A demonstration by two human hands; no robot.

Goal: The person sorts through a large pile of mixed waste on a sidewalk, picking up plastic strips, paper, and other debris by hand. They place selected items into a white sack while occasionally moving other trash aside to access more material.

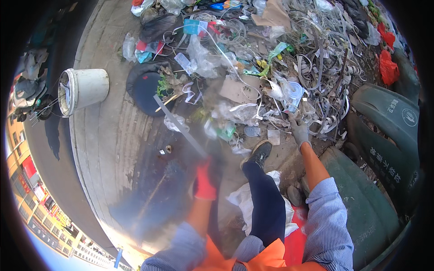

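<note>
My left hand (205, 179), in a red glove, is closed around the lower end of a long pale grey flat strip (179, 127). The strip slants up and left over the ground; blur softens the hand's outline. My right hand (300, 130), in a grey glove, reaches down to the near edge of a heap of mixed rubbish (242, 89). Its fingertips meet the litter just below a clear plastic package (294, 93) with blue on it. Whether they grip anything cannot be made out. Around that hand lie tangled pale plastic straps (330, 122) and crumpled clear film (242, 113).
Green plastic bins (362, 193) bearing writing crowd the right side. A white plastic bucket (90, 88) stands on the pavement at left, near a round dark cushion-like object (145, 89). A white sack (242, 200) lies by my shod foot (259, 154). A road runs farther left.
</note>
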